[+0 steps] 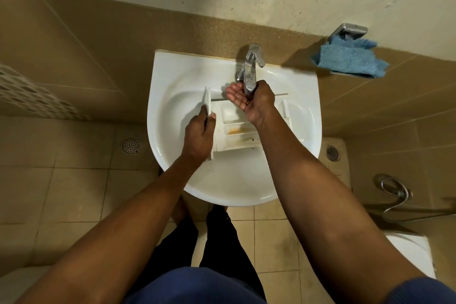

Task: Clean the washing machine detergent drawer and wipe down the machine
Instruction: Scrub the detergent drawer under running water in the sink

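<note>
Far left, a white perforated plastic basket (29,96) stood against the tan tiled wall (74,44), w/ a round metal floor drain (131,145) in the beige tiled floor (61,192) just right of it. Next came the white ceramic wash basin (170,96), set against the wall.

The L hand (199,136) reached into the basin's left side and grasped the front panel of the white plastic detergent drawer (238,139): fingers curled over the panel's outer face, thumb on the inner side. The drawer lay in the bowl, approx. centre, w/ its front panel to the left and open compartments facing up. Brownish-orange residue showed in one middle compartment, plus a few dark specks near its lower edge.

Above the drawer, the chrome single-lever tap (251,66) rose from the basin's back rim, spout pointing down over the drawer's far end. The R hand (254,103) was directly under the spout, palm turned up and glistening wet, fingers loosely cupped, holding nothing. Couldn't tell whether it touched the spout or whether water ran. The R forearm crossed over the drawer's right part.

Further right, a blue microfibre cloth (348,59) lay crumpled on a small chrome wall shelf (351,29), well apart from the basin. Lower down, a second round floor drain (332,153) sat beside the basin's right edge. Right of that were a chrome hand-sprayer w/ metal hose (394,191) and, at bottom right, a white fixture's corner (414,252).
</note>
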The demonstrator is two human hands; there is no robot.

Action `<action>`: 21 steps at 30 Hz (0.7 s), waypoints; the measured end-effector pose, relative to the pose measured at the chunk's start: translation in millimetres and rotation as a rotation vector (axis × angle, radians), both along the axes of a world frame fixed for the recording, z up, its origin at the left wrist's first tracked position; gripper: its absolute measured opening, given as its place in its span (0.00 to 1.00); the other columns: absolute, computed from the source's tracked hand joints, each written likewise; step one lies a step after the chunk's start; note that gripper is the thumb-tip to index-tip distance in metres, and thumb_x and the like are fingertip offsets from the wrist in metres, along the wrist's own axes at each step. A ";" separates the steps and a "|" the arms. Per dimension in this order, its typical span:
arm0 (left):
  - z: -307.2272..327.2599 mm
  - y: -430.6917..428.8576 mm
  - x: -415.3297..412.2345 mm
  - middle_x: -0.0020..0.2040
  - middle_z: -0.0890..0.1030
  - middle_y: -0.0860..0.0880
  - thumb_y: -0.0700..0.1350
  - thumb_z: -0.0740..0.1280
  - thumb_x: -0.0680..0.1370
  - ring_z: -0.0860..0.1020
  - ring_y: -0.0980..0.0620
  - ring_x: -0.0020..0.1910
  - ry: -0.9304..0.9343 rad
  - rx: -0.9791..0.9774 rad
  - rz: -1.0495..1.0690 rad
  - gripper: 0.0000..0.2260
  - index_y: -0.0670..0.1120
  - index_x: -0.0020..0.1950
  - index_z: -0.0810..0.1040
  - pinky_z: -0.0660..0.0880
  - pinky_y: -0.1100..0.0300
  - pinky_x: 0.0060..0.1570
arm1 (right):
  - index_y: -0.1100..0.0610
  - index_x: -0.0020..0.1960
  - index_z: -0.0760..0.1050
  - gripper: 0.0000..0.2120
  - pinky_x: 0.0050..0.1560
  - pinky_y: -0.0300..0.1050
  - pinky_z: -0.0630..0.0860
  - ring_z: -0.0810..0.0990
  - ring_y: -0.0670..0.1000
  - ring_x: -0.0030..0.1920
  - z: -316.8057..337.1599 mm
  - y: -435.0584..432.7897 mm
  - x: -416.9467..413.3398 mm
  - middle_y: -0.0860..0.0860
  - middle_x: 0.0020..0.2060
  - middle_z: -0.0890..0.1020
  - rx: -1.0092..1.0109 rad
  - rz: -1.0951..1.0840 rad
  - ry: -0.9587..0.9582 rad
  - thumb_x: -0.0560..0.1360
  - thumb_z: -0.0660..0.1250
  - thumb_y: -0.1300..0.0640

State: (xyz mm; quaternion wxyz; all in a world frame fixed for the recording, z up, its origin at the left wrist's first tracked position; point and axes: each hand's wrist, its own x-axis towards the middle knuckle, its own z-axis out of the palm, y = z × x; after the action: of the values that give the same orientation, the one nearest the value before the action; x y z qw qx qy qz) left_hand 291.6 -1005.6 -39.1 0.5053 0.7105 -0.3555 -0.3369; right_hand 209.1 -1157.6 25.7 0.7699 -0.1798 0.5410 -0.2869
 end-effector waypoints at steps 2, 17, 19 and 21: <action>-1.0 0.6 -2.6 0.51 0.84 0.42 0.47 0.57 0.87 0.82 0.47 0.47 -0.041 0.002 0.022 0.17 0.42 0.72 0.74 0.81 0.50 0.49 | 0.65 0.44 0.78 0.22 0.36 0.49 0.85 0.88 0.58 0.38 -1.7 -2.2 -4.0 0.62 0.39 0.86 0.019 0.050 0.013 0.82 0.49 0.57; 5.4 -1.3 -9.8 0.47 0.78 0.36 0.46 0.59 0.87 0.77 0.43 0.47 -0.150 0.075 -0.029 0.22 0.40 0.80 0.65 0.73 0.54 0.49 | 0.73 0.44 0.82 0.22 0.49 0.60 0.85 0.88 0.65 0.41 32.6 56.1 -35.0 0.66 0.39 0.86 -0.209 0.882 0.551 0.77 0.55 0.58; 5.2 -0.8 -8.3 0.47 0.78 0.36 0.46 0.58 0.87 0.77 0.43 0.48 -0.151 0.081 -0.033 0.22 0.40 0.80 0.65 0.74 0.53 0.50 | 0.71 0.42 0.83 0.22 0.50 0.57 0.86 0.88 0.62 0.39 30.3 66.5 -33.4 0.62 0.37 0.87 -0.299 0.916 0.615 0.78 0.56 0.57; 4.4 -0.8 -7.6 0.47 0.78 0.36 0.46 0.58 0.87 0.77 0.43 0.48 -0.162 0.087 -0.033 0.22 0.40 0.80 0.65 0.74 0.53 0.50 | 0.69 0.41 0.83 0.20 0.50 0.55 0.86 0.88 0.59 0.38 27.3 72.0 -34.1 0.60 0.35 0.87 -0.421 0.910 0.668 0.78 0.58 0.58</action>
State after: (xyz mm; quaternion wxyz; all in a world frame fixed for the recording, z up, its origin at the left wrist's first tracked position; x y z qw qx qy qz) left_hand 284.0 -1006.4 -34.6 0.4381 0.7506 -0.3919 -0.3018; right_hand 175.0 -1085.6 53.0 0.5516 -0.6222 0.5539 0.0422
